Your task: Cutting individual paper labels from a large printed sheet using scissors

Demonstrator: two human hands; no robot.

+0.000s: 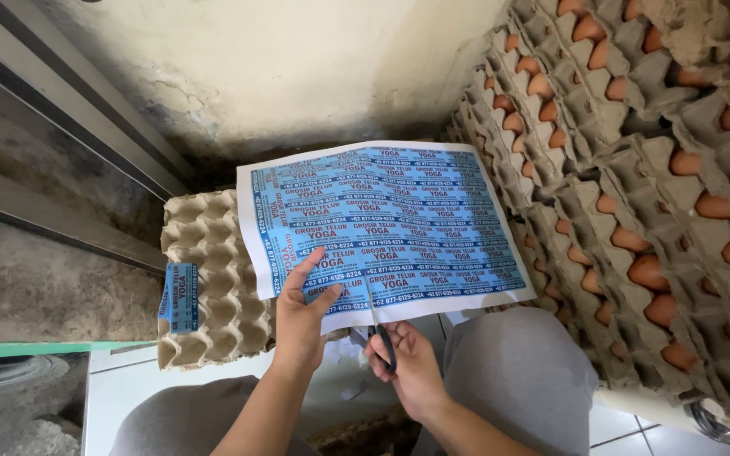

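My left hand (302,317) holds the near edge of a large sheet of blue printed labels (399,219), thumb on top and fingers spread over the print. The sheet is held out flat above my knees. My right hand (411,363) grips scissors (379,325) with dark handles, and their blades meet the sheet's near white margin. A small strip of cut blue labels (179,295) lies on the left edge of an empty cardboard egg tray (213,287).
Tall stacks of cardboard trays filled with brown eggs (635,194) stand close on the right. A stained wall (297,67) is ahead, a metal door track (61,127) on the left. My grey-trousered knees (525,371) sit over white floor tiles (128,388).
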